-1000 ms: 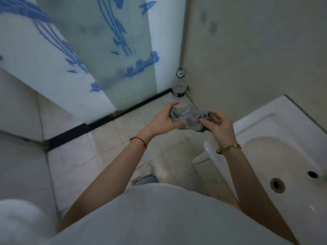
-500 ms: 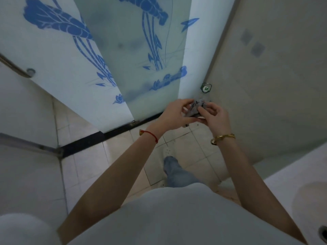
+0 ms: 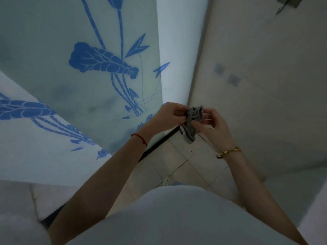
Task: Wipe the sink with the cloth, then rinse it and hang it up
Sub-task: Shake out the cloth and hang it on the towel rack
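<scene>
A small grey cloth (image 3: 192, 123) hangs bunched in the air between both hands, in front of the corner where the glass door meets the wall. My left hand (image 3: 167, 116) pinches its upper left part. My right hand (image 3: 213, 125) grips its right side with fingertips. The lower end of the cloth dangles free above the floor tiles. Only a pale edge of the white sink (image 3: 316, 206) shows at the far right.
A frosted glass door with blue lotus prints (image 3: 99, 61) fills the left and centre. A beige tiled wall (image 3: 265, 85) stands to the right, with a dark fixture (image 3: 287, 2) at the top right corner. Light floor tiles (image 3: 187, 160) lie below.
The view has tilted upward, so the sink basin has left the frame. Both hands have risen with the cloth, which now hangs longer and more bunched between the fingers.
</scene>
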